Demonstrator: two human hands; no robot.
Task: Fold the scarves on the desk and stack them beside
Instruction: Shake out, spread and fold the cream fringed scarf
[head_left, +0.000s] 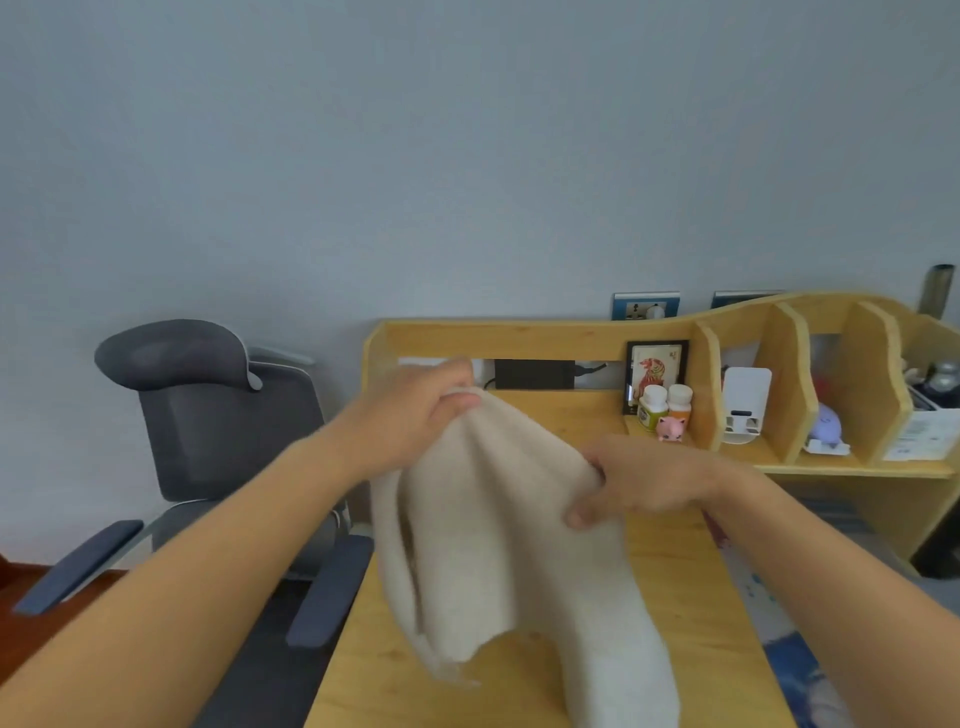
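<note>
Grey mesh office chair with dark armrests stands at the far left, just beside the light wooden table. Next comes the left hand, raised above the table's back edge, its fingers curled and pinching the top of a cream fuzzy knitted scarf. That scarf hangs in loose folds between both hands, its lower end reaching down over the tabletop, though motion blur leaves it unclear whether it touches the wood. The right hand grips the scarf's other upper edge, thumb underneath. Further right, a framed red tiger picture, two small bottles and a pink pig figurine sit by wooden shelf dividers.
</note>
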